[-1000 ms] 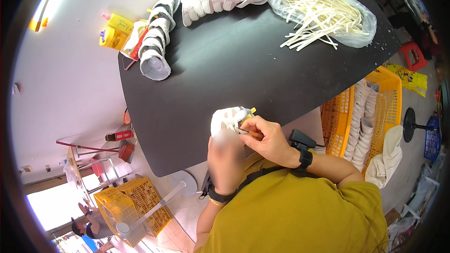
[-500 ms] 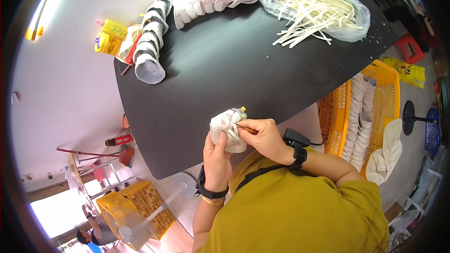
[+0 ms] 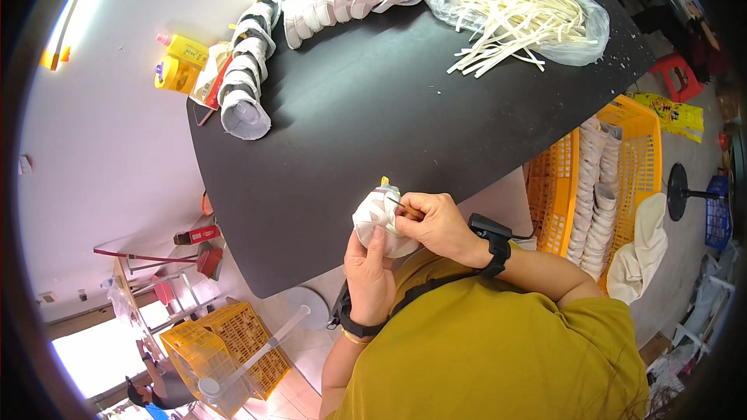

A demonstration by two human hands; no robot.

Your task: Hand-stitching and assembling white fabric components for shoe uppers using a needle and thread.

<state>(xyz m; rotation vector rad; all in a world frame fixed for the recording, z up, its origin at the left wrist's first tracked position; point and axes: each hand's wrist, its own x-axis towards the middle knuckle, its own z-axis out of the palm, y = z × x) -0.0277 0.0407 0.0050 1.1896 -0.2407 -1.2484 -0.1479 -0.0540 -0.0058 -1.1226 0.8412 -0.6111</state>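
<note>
Since half a second ago, the small white shoe piece (image 3: 372,216) has turned a little in the hands, so its yellow tab (image 3: 385,180) now points more straight away from the person. From the head view, the shoe piece is held up near the front edge of the dark table (image 3: 327,140), close to the person's body. The left hand (image 3: 369,274) pinches it from the near side, with the thumb pressed flat on top. The right hand (image 3: 442,225) pinches a thin tool (image 3: 412,212) with a brown handle between thumb and first finger. The tool's dark tip is at the upper right part of the shoe piece, but it is too small to tell if it goes in.

Farther back on the table, one row of shoe pieces (image 3: 247,78) stands on the left, and a longer row (image 3: 342,1) runs along the back. To the right of that, pale strips (image 3: 517,19) spill out of a clear bag (image 3: 591,50). Beside the table on the right, an orange basket (image 3: 640,132) holds tall stacks of white shoe pieces (image 3: 597,214). A cream cloth (image 3: 640,253) hangs near it.
</note>
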